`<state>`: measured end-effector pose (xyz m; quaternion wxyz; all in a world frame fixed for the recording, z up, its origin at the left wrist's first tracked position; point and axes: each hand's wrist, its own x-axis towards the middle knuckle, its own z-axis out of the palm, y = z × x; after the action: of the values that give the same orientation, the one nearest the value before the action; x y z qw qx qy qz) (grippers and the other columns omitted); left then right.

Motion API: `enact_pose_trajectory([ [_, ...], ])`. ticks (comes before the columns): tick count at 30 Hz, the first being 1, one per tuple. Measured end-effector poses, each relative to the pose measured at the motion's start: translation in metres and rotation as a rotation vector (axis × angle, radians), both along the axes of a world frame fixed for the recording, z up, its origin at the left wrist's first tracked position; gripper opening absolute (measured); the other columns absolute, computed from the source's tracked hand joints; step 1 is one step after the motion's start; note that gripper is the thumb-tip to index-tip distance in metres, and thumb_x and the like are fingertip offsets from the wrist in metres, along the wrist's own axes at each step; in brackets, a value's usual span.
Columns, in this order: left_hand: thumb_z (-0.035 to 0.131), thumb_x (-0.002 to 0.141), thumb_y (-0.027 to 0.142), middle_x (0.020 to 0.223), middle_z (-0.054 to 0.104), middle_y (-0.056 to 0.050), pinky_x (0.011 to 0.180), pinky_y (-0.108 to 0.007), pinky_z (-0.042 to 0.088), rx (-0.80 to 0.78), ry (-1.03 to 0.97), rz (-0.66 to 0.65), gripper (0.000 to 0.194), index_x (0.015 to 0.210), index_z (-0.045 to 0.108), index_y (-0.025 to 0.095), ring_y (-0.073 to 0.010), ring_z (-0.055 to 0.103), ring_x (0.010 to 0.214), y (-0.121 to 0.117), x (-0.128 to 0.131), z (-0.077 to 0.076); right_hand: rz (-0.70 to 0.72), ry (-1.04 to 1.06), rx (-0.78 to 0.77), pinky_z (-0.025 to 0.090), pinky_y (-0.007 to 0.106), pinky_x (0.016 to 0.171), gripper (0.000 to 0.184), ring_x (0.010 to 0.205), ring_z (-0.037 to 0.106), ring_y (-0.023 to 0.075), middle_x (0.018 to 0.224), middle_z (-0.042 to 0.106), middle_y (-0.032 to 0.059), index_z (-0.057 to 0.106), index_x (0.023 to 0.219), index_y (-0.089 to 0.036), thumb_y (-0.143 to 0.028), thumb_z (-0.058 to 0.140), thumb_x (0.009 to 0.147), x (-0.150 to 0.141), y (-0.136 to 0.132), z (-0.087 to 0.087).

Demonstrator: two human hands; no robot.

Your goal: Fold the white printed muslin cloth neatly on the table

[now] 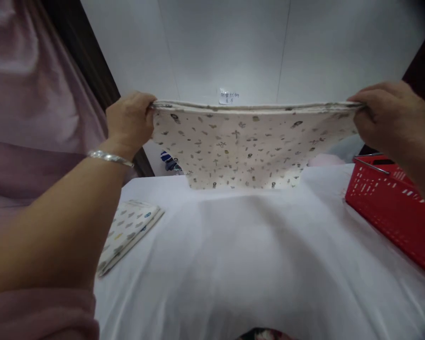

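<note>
A white cloth (pixel 233 146) with small printed figures and plants hangs stretched between my two hands, folded in layers along its top edge. My left hand (pixel 130 120), with a silver bracelet at the wrist, is closed around its upper left corner. At the upper right corner, my right hand (pixel 393 113) is closed on the same edge. The cloth's lower part hangs towards the far side of the table. A folded cloth (pixel 131 229) with a cloud-like print lies on the left, partly hidden behind my left forearm.
The table is spread with a white sheet (pixel 226 264). A red plastic basket (pixel 389 203) with a metal handle stands at the right. Behind are a pale wall (pixel 226 47) with a small handwritten label (pixel 229 97) and, at left, a pink curtain (pixel 31 85).
</note>
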<state>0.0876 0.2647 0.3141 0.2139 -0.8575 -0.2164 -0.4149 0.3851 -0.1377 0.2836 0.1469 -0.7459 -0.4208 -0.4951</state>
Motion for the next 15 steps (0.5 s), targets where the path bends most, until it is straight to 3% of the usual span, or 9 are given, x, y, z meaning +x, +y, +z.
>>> enact_pose_trajectory([
  [2,0.032,0.095,0.030,0.112,0.060,-0.006,0.091,-0.028,0.037,0.009,0.016,-0.016,0.044,0.114,0.058,0.000,-0.0162,0.053,0.111,-0.002,-0.019,-0.024,0.029,-0.019,-0.039,0.042,0.036,0.089,0.037,0.112,0.052,0.0232,0.117,0.061,0.0127,0.062,0.115,-0.011,-0.022,0.038,0.090,-0.014,-0.013,-0.025],
  [4,0.038,0.093,0.027,0.107,0.064,-0.007,0.091,-0.030,0.040,-0.013,0.086,-0.024,0.036,0.111,0.062,0.007,-0.0166,0.055,0.104,-0.001,-0.039,-0.065,0.095,-0.002,-0.145,0.046,0.037,0.086,0.031,0.107,0.056,0.0234,0.115,0.062,0.0128,0.064,0.110,-0.016,-0.020,0.043,0.088,-0.025,-0.026,-0.067],
  [8,0.037,0.088,0.023,0.103,0.069,-0.009,0.090,-0.036,0.044,-0.184,0.312,-0.093,0.033,0.103,0.065,0.016,-0.0217,0.060,0.098,-0.001,-0.082,-0.184,0.296,0.182,-0.379,0.053,0.035,0.077,0.032,0.097,0.061,0.0223,0.104,0.065,0.0098,0.064,0.105,-0.021,-0.016,0.038,0.087,-0.058,-0.041,-0.176],
  [11,0.036,0.087,0.023,0.099,0.071,-0.008,0.088,-0.039,0.046,-0.376,0.449,-0.169,0.033,0.097,0.067,0.020,-0.0232,0.063,0.095,-0.008,-0.114,-0.275,0.345,0.462,-0.509,0.056,0.031,0.066,0.035,0.078,0.064,0.0185,0.088,0.069,-0.0011,0.065,0.091,-0.033,-0.013,0.036,0.086,-0.101,-0.043,-0.246],
  [13,0.037,0.085,0.022,0.097,0.072,-0.007,0.085,-0.039,0.048,-0.457,0.484,-0.204,0.032,0.095,0.068,0.021,-0.0231,0.065,0.093,-0.014,-0.131,-0.319,0.333,0.538,-0.603,0.055,0.030,0.060,0.041,0.070,0.064,0.0168,0.080,0.068,-0.0075,0.065,0.083,-0.039,-0.012,0.035,0.086,-0.129,-0.043,-0.274],
  [15,0.037,0.085,0.024,0.097,0.072,-0.008,0.084,-0.038,0.050,-0.493,0.459,-0.172,0.032,0.095,0.068,0.021,-0.0233,0.066,0.091,-0.018,-0.144,-0.343,0.326,0.403,-0.659,0.054,0.031,0.059,0.044,0.070,0.064,0.0170,0.079,0.068,-0.0106,0.064,0.080,-0.044,-0.013,0.034,0.086,-0.149,-0.044,-0.286],
])
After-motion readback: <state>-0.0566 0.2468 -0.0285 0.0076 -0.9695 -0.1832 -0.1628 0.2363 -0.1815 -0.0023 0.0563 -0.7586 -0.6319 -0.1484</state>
